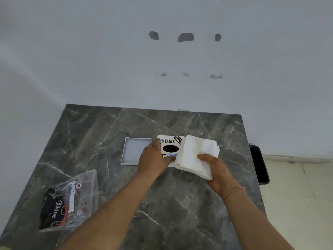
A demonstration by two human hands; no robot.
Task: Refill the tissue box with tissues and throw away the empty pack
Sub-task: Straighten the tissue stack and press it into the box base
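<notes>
- My right hand (219, 170) has a stack of white tissues (197, 154) pinched, thumb on top.
- Just left of that stack, my left hand (153, 157) lies flat on the tissue box (171, 144), pressing, not gripping.
- The box's tray (134, 153) sits left of that hand.
- Empty pack (66, 202) is way off down-left on the marble table (180, 204).

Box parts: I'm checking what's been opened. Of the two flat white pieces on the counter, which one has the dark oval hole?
The stickered piece beside the tissues, marked "Dart". The tray to its left is plain, with a raised rim.
</notes>
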